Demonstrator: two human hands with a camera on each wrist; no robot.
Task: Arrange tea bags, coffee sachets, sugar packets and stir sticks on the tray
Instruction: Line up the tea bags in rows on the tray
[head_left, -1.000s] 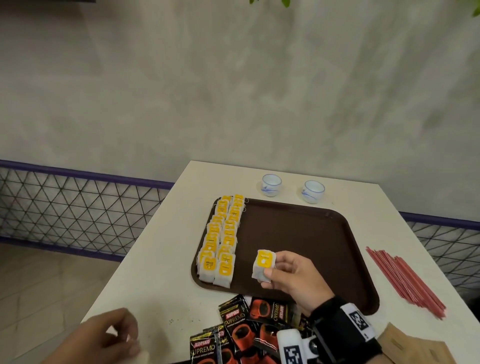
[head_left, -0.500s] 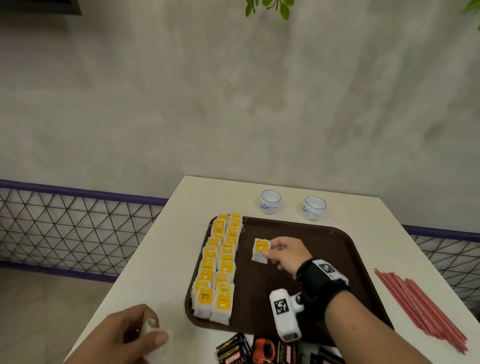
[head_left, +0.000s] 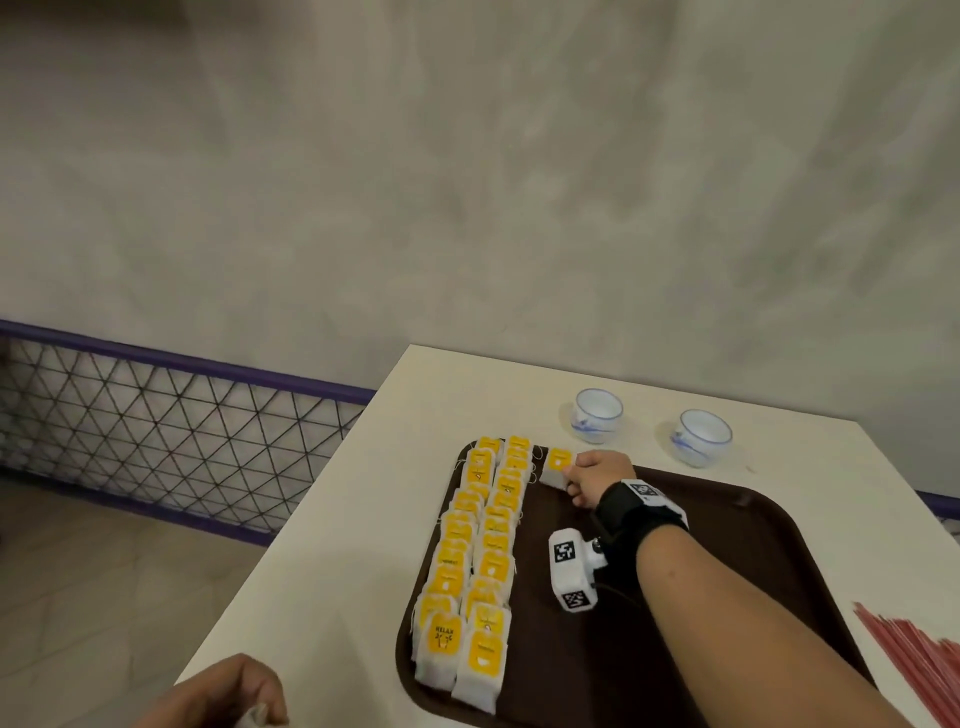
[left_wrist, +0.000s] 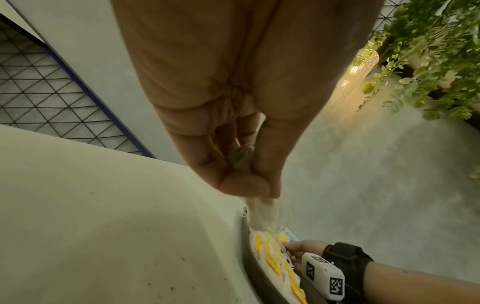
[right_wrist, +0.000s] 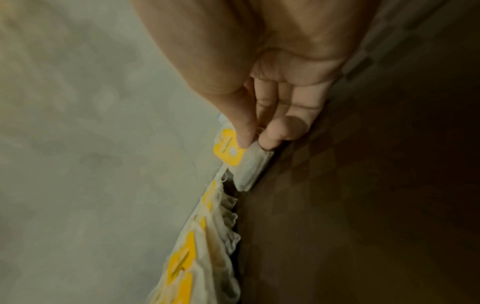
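Observation:
A dark brown tray lies on the white table. Two rows of white tea bags with yellow tags run down its left side. My right hand pinches one more tea bag between thumb and fingers at the tray's far left corner, right of the rows; the same tea bag hangs from the fingertips in the right wrist view. My left hand stays at the table's near left edge, fingers curled round another tea bag. Red stir sticks lie right of the tray.
Two small white cups with blue marks stand behind the tray. The table's left edge drops to a tiled floor. A wire fence with a purple rail runs behind, and green plants hang above.
My right hand has carried the tea bag from the tray's near side up to its far left corner. My left hand stayed near the table's front edge.

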